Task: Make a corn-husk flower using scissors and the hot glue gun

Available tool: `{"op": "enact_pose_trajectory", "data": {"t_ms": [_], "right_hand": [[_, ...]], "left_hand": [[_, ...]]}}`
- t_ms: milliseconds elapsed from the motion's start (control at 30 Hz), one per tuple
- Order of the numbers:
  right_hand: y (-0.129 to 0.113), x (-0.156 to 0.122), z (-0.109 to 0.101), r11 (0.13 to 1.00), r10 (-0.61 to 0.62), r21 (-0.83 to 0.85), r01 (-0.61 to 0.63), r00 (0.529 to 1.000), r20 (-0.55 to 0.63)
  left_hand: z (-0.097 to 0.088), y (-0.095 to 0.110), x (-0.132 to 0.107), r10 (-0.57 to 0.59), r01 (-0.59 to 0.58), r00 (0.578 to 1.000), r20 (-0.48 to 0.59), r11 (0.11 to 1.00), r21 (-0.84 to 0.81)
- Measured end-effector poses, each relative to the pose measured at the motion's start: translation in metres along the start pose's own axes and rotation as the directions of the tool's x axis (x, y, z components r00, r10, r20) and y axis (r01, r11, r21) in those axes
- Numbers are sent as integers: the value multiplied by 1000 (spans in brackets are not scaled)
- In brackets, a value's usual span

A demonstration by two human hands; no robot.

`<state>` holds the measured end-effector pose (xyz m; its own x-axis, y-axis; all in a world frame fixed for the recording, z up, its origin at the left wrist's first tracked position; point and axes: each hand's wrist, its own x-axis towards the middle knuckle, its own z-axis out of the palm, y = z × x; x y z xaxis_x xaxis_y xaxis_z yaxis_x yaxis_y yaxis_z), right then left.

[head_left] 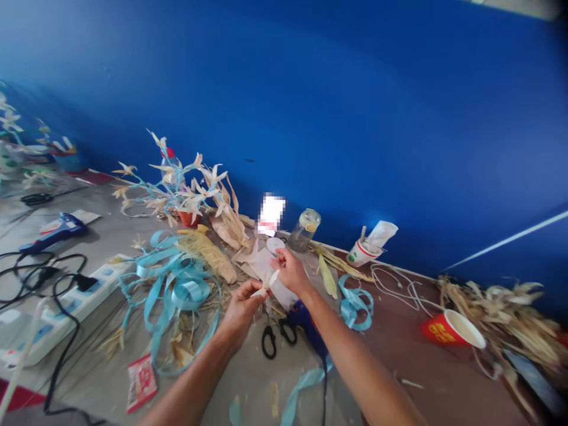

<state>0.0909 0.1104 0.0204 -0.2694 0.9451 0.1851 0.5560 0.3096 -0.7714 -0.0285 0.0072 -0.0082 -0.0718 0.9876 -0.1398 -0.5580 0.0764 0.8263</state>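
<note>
A pale strip of corn husk [268, 283] is pinched between my two hands over the middle of the table. My left hand [243, 303] grips its lower end, fingers closed. On its upper right side, my right hand [290, 272] has thumb and fingers closed on the same husk. Just below are black-handled scissors [278, 338]. A blue glue gun [305, 322] lies partly hidden under my right forearm. Curls of light blue ribbon [189, 291] spread to the left of my hands, beside a yellowish fibrous bundle [208, 255].
Husk flowers on blue stems [177, 186] stand at the back left. A power strip [66, 313] and another glue gun [57, 232] with black cables lie left. Along the wall stand a clear jar [304, 232] and a paper cup [361, 253]. Right are a red cup [452, 329] and dried husks [510, 305].
</note>
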Motion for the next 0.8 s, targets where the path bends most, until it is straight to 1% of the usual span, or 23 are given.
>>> {"op": "enact_pose_trajectory", "data": {"t_ms": [100,200,267,367,467,567,667,800], "right_hand": [[11,-39,-26,998,-7,-56,7,1000,2],[16,-79,-47,982,14,-190,-4,999,50],[15,-100,-55,953,39,-302,-21,998,57],[11,-121,-58,880,91,-471,-60,995,43],[9,-132,-55,791,159,-605,-90,985,62],[11,-136,-50,744,242,-657,-121,966,96],[14,-136,-48,743,297,-647,-170,950,91],[17,-135,-48,777,313,-597,-199,945,93]], "left_hand": [[0,2,1,10,-11,999,-34,1000,-26],[2,4,2,41,-43,998,-44,998,-41],[4,5,2,19,-20,999,-36,999,-35],[6,5,2,28,-31,999,-44,998,-55],[6,5,1,36,-38,999,-33,997,-73],[5,4,1,37,-38,999,-8,996,-81],[4,4,2,37,-37,999,-3,996,-85],[3,4,3,44,-44,999,-1,995,-92]]}}
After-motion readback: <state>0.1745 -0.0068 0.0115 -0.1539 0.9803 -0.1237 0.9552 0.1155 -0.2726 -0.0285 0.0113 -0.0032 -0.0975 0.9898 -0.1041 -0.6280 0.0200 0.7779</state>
